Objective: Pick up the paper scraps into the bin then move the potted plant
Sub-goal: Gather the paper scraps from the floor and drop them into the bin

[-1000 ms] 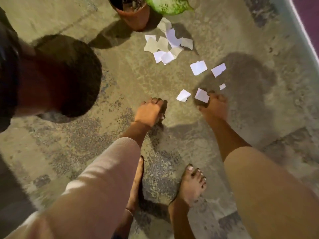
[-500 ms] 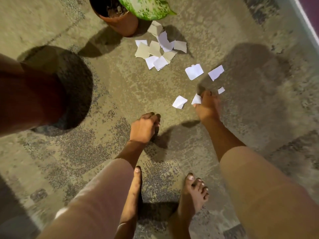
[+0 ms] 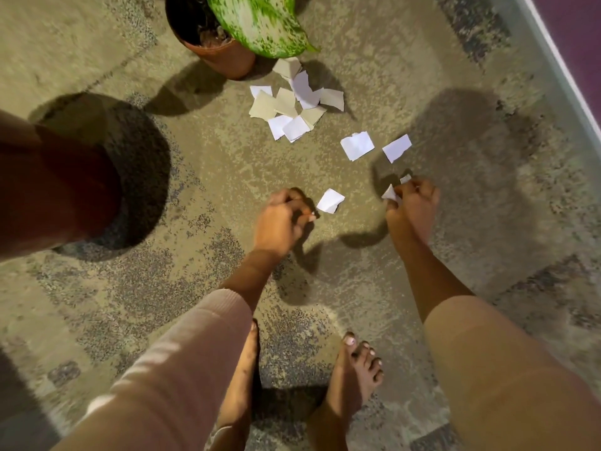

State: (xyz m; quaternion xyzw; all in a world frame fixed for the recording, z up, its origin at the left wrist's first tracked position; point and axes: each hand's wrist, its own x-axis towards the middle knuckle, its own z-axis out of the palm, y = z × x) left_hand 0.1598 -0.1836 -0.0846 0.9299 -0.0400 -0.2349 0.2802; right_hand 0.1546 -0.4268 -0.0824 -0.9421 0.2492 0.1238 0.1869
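Note:
White and cream paper scraps lie on the mottled floor. A pile of scraps [image 3: 294, 105] sits just in front of the potted plant [image 3: 227, 37], a terracotta pot with a speckled green leaf. Two loose scraps [image 3: 357, 145] [image 3: 396, 147] lie further right. My right hand [image 3: 411, 203] pinches a white scrap [image 3: 389, 193] off the floor, its fingertips beside a tiny scrap [image 3: 405, 179]. My left hand [image 3: 279, 222] is curled with nothing visible in it, its fingertips just left of a single scrap [image 3: 330, 200].
A dark brown rounded object [image 3: 58, 190], blurred, fills the left edge and casts a round shadow. My bare feet [image 3: 351, 379] stand below the hands. A pale skirting strip [image 3: 566, 70] and purple wall run along the top right.
My right hand closed on a scrap and lifted it, then shifted right toward the tiny scrap. My left hand moved up to the single scrap. The view tilted, showing more of the plant.

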